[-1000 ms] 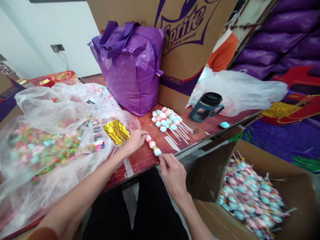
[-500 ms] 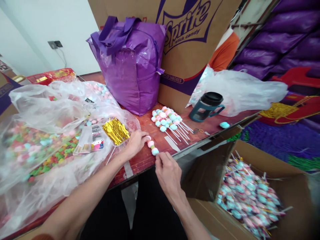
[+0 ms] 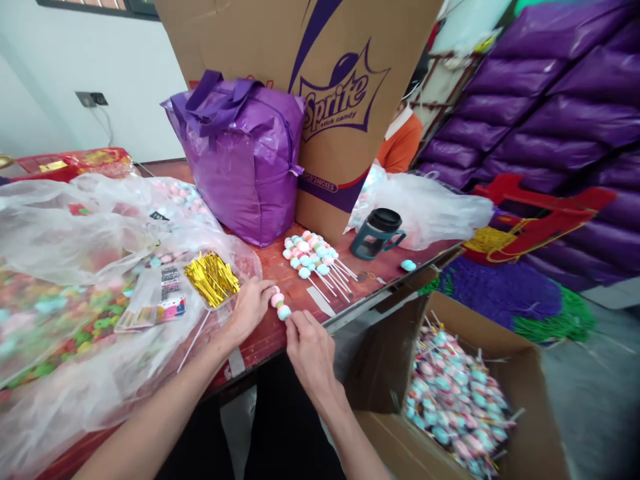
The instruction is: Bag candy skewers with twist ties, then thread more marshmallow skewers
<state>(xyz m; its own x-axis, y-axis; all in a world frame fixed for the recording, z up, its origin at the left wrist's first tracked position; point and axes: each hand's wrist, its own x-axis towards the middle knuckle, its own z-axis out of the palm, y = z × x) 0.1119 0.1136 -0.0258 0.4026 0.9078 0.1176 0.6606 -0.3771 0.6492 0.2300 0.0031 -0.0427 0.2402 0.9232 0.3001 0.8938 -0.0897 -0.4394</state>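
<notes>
Between my hands is a marshmallow skewer [image 3: 281, 304] with pink, greenish and pale blue pieces, over the table's front edge. My left hand [image 3: 253, 305] pinches its far pink end. The fingers of my right hand [image 3: 309, 341] are closed at the near end, just below the blue marshmallow; the stick itself is hidden in them. Just beyond lies a pile of finished-looking marshmallow skewers [image 3: 311, 253], their white sticks pointing toward me. To the left of my left hand, a tray of gold twist ties [image 3: 212, 279] stands beside a lone white stick [image 3: 194, 341].
Clear plastic bags of gummies and marshmallows [image 3: 90, 233] cover the left side. Behind stand a purple bag [image 3: 240, 167] and a large carton [image 3: 330, 160]. A mug [image 3: 376, 233] and blue marshmallow [image 3: 408, 265] sit right. Below, an open box [image 3: 530, 387] holds wrapped skewers. An orange-sleeved person [image 3: 403, 143] sits behind.
The view has swung to the right and up, so things sit further left in the picture. Both hands keep their hold on the marshmallow skewer, with little visible change.
</notes>
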